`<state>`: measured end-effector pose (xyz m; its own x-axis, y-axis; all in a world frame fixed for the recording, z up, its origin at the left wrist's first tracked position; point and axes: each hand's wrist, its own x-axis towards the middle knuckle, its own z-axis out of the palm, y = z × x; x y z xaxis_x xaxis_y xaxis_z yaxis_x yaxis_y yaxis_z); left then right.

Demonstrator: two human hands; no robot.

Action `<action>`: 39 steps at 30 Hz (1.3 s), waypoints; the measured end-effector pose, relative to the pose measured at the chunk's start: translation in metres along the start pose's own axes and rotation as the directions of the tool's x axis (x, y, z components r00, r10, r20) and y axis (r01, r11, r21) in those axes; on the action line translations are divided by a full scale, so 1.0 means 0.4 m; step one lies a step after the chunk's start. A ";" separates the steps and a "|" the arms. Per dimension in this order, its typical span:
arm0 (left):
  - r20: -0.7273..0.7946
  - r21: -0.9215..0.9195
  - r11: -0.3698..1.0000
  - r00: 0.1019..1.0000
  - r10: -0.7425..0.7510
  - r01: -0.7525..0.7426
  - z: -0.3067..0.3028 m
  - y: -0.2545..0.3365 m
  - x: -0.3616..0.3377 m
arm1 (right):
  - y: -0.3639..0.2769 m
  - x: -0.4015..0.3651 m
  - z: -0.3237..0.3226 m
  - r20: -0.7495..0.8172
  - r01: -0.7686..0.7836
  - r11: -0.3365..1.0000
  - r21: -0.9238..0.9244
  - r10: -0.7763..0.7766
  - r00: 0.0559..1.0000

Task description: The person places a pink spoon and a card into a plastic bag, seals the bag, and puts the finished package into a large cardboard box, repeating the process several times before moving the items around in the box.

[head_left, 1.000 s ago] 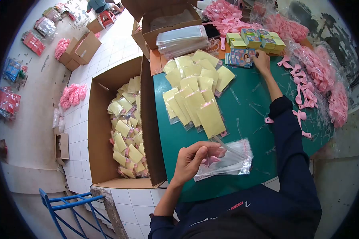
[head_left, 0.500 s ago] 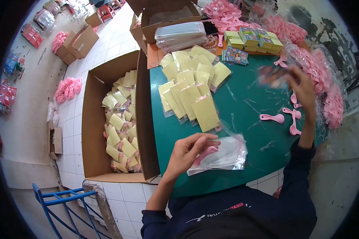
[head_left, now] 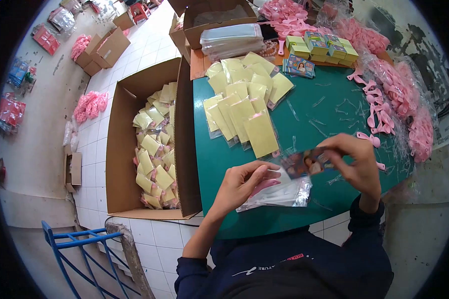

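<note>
In my right hand (head_left: 356, 159), a dark printed picture card (head_left: 307, 163) is pinched at its right edge, with its left end over the clear bags. My left hand (head_left: 247, 184) is closed, thumb against curled fingers, on the top clear plastic bag (head_left: 297, 192) of a small stack near the front table edge. A pink spoon (head_left: 264, 186) shows just under the left thumb, at the bag. Beyond both hands, packed bags backed with yellow card (head_left: 259, 134) lie in an overlapping pile.
On the green table (head_left: 244, 222), pink spoons (head_left: 379, 114) and plastic scraps lie at right. Stacked picture cards (head_left: 317, 47) and a pile of clear bags (head_left: 232, 42) stand at the back. Left of the table, a large carton (head_left: 119, 149) holds many yellow packets. A blue trolley (head_left: 80, 239) stands lower left.
My right hand has come from the table's right side toward my left hand, bringing the picture card over the bags. My left hand has stayed nearly in place at the bag.
</note>
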<state>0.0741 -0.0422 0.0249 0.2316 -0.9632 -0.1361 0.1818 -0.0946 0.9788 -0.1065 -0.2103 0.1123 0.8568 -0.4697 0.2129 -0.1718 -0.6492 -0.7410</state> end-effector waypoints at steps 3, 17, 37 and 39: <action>-0.003 -0.033 0.999 1.000 -0.017 0.016 0.000 0.002 0.002 | 0.006 -0.010 -0.001 -0.189 -0.013 0.995 0.095 0.031 0.981; 0.124 0.392 0.914 0.990 0.061 -0.106 0.013 0.002 0.003 | 0.017 -0.001 0.040 0.332 -0.052 0.997 0.055 0.031 0.943; 0.116 0.007 0.999 0.992 -0.045 0.045 -0.031 -0.033 -0.109 | 0.073 -0.052 0.114 0.419 -0.496 0.727 0.474 0.310 0.854; -0.003 0.171 0.985 1.000 -0.008 0.008 -0.012 -0.053 -0.121 | 0.071 -0.066 0.115 0.334 -0.449 0.782 0.432 0.324 0.885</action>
<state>0.0636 0.0078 0.0101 0.2330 -0.9618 -0.1441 0.0174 -0.1440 0.9894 -0.1119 -0.1889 0.0564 0.8652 -0.4264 -0.2639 -0.3087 -0.0382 -0.9504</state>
